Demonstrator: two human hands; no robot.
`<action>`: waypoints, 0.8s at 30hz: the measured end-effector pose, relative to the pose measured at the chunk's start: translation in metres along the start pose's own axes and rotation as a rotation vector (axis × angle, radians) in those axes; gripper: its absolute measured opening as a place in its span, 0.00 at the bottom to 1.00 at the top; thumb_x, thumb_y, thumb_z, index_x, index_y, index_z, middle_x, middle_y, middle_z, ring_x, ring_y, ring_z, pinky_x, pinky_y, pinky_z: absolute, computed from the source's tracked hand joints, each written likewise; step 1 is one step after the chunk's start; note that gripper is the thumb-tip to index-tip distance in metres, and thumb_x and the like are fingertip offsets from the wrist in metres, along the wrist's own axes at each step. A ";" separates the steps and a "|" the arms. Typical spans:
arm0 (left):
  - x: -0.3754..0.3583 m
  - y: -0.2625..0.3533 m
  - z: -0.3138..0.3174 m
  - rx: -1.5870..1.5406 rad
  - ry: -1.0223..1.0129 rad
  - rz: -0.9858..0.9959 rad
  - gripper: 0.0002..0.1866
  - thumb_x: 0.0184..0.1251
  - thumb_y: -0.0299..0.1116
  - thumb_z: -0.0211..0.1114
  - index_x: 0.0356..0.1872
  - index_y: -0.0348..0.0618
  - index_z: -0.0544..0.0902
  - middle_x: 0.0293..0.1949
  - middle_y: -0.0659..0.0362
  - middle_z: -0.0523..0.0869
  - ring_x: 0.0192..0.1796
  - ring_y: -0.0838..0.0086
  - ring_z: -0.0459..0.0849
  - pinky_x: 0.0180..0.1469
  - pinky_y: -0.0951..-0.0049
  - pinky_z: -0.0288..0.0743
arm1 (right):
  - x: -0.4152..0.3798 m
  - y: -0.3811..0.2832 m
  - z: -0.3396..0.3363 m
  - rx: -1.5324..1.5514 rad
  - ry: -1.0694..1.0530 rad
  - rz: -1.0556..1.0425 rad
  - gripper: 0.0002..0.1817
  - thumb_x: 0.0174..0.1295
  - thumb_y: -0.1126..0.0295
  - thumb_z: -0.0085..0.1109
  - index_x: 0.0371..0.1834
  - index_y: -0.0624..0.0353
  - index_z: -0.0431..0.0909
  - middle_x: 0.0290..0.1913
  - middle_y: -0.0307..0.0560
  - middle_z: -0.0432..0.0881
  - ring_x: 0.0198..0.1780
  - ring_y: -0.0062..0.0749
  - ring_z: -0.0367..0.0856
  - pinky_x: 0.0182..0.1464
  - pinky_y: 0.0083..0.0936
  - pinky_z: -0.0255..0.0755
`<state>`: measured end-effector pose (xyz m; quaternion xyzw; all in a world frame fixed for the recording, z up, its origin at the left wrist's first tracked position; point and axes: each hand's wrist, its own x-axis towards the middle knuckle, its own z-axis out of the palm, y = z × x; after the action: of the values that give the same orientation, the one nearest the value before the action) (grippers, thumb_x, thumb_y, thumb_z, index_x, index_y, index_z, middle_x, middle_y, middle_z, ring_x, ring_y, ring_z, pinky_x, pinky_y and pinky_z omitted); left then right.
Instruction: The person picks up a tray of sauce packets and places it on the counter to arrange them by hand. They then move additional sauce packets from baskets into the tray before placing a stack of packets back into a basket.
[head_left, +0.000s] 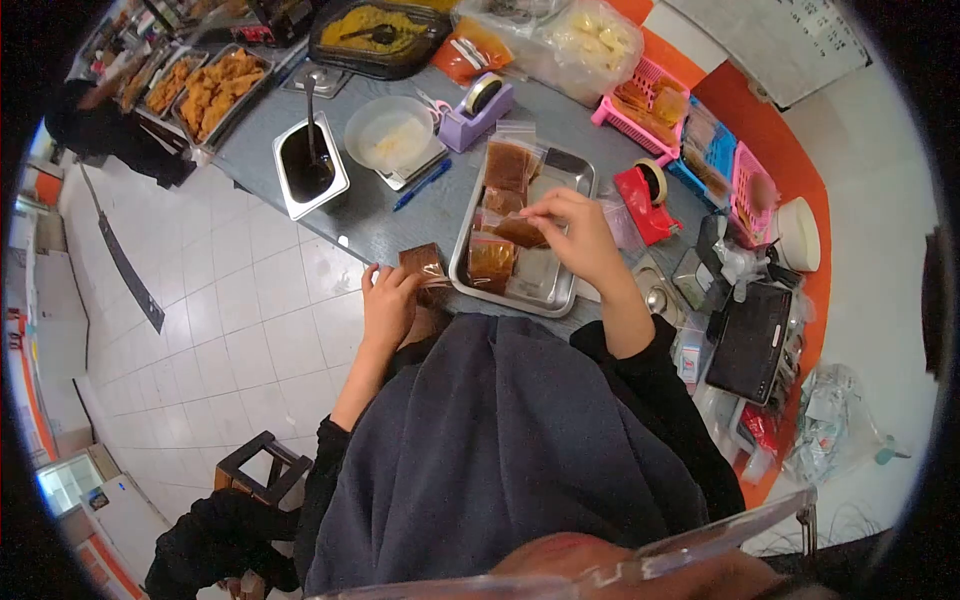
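A metal tray [548,294] stands at the table's near edge. Several small clear zip bags of brown sauce lie in it, among them a bag [508,165] at its far end and a bag [491,262] at its near end. My right hand [582,238] is over the tray, thumb and fingertips pinching the top edge of a tilted sauce bag [520,232]. Left of the tray, at the table edge, my left hand [389,303] has its fingers closed on a sauce packet [422,262]. The lower part of that packet is partly hidden.
Beyond the tray stand a purple tape dispenser [474,112], a plastic bowl [391,135] and a metal container [311,165] of dark sauce with a ladle. A blue pen [422,186] lies nearby. To the right are a red tape dispenser [647,202] and pink baskets [640,110].
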<state>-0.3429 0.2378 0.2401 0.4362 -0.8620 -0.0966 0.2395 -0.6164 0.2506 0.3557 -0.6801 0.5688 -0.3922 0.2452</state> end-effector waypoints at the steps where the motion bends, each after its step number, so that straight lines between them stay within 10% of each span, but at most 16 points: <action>1: 0.000 0.000 0.001 -0.005 -0.003 -0.001 0.10 0.50 0.24 0.58 0.34 0.49 0.81 0.31 0.61 0.77 0.41 0.69 0.76 0.60 0.57 0.57 | 0.000 0.008 0.004 -0.091 -0.020 0.009 0.07 0.51 0.78 0.57 0.34 0.63 0.81 0.30 0.48 0.79 0.33 0.33 0.78 0.36 0.23 0.70; 6: 0.000 -0.001 0.002 0.015 -0.016 -0.007 0.10 0.50 0.23 0.58 0.34 0.49 0.81 0.31 0.61 0.77 0.41 0.69 0.76 0.60 0.57 0.57 | -0.002 0.032 0.020 -0.157 -0.017 0.151 0.07 0.51 0.75 0.56 0.33 0.61 0.81 0.31 0.51 0.79 0.34 0.44 0.78 0.39 0.28 0.71; 9: -0.002 -0.004 0.003 0.005 -0.025 0.003 0.10 0.49 0.23 0.58 0.34 0.49 0.80 0.32 0.61 0.77 0.41 0.69 0.76 0.60 0.57 0.57 | -0.005 0.046 0.029 -0.172 0.084 -0.043 0.07 0.52 0.75 0.56 0.33 0.61 0.81 0.32 0.51 0.80 0.35 0.44 0.79 0.39 0.27 0.71; 18: 0.001 -0.004 0.003 0.020 -0.014 0.008 0.10 0.49 0.24 0.59 0.34 0.49 0.81 0.30 0.62 0.77 0.40 0.69 0.76 0.59 0.57 0.57 | -0.006 0.031 0.003 0.140 -0.170 0.272 0.06 0.55 0.75 0.56 0.35 0.63 0.77 0.31 0.47 0.81 0.36 0.32 0.80 0.40 0.25 0.73; 21: 0.003 -0.001 0.000 0.030 -0.027 0.023 0.09 0.50 0.25 0.59 0.33 0.49 0.81 0.30 0.63 0.78 0.41 0.69 0.76 0.59 0.57 0.57 | -0.007 0.091 0.039 -0.041 -0.158 0.204 0.05 0.54 0.73 0.56 0.33 0.61 0.77 0.36 0.52 0.78 0.40 0.44 0.77 0.44 0.33 0.70; 24: 0.004 -0.002 0.001 0.036 -0.052 0.003 0.09 0.51 0.25 0.59 0.33 0.49 0.81 0.31 0.63 0.78 0.41 0.69 0.76 0.59 0.57 0.57 | -0.011 0.113 0.059 -0.269 0.112 0.065 0.05 0.54 0.72 0.57 0.32 0.61 0.76 0.39 0.52 0.75 0.42 0.45 0.75 0.45 0.34 0.69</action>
<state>-0.3433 0.2332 0.2399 0.4366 -0.8701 -0.0920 0.2095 -0.6344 0.2280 0.2316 -0.6649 0.6509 -0.3417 0.1323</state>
